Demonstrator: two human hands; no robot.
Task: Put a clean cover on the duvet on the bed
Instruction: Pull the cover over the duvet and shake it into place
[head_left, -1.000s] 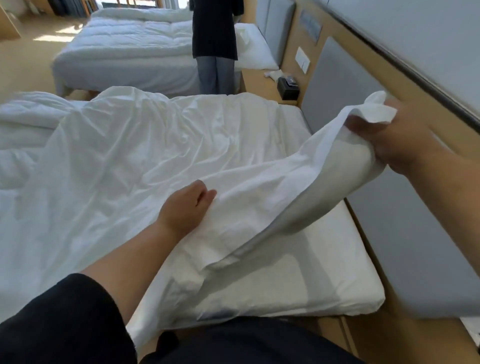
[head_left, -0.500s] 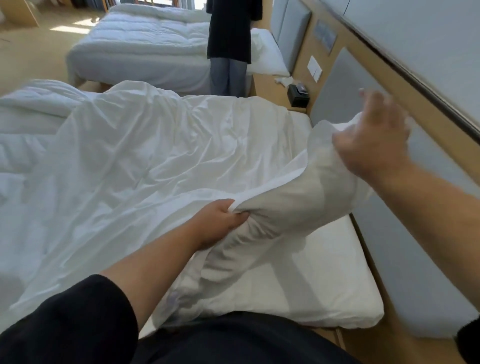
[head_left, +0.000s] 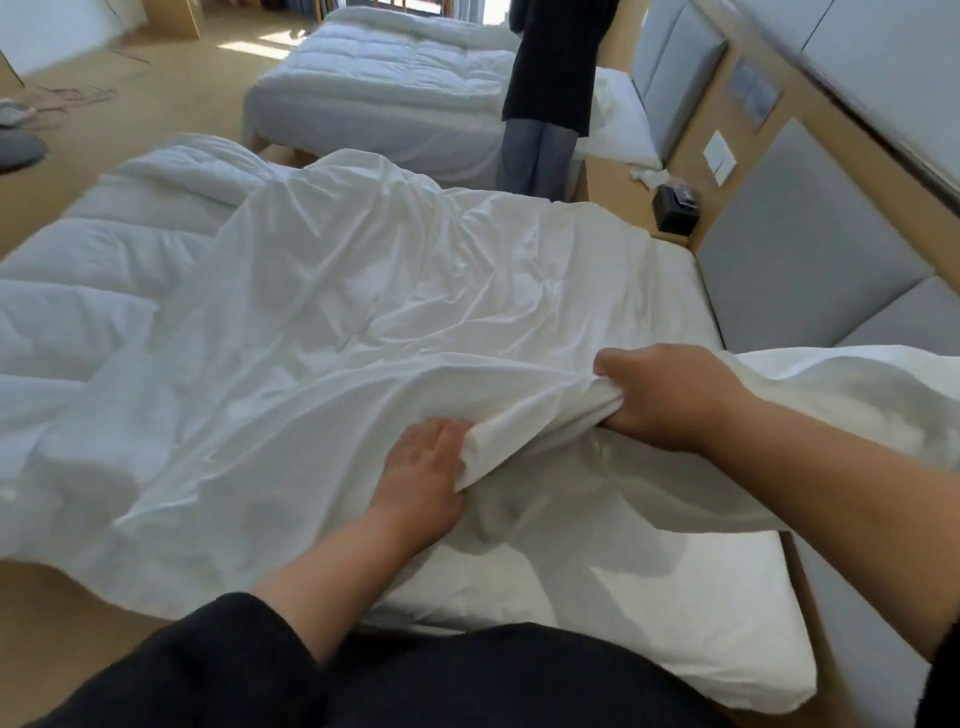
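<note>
A white, crumpled duvet cover (head_left: 332, 332) lies spread over the bed (head_left: 675, 613) in front of me. The quilted white duvet (head_left: 104, 260) lies bunched at the far left of the bed, partly under the cover. My right hand (head_left: 670, 400) grips a gathered fold of the cover's near edge, lifted a little above the mattress. My left hand (head_left: 421, 473) holds the same edge just to the left, with the cloth running across its fingers. The fingertips of both hands are hidden in the fabric.
A grey padded headboard (head_left: 800, 260) runs along the right. A wooden nightstand (head_left: 613, 182) with a black box (head_left: 675, 208) stands beyond the bed. A person (head_left: 550, 93) stands between this bed and a second white bed (head_left: 395, 88). Tan floor lies to the left.
My right hand has come down from beside the headboard and taken hold of the cover's edge next to my left hand. The raised cloth has dropped lower over the mattress.
</note>
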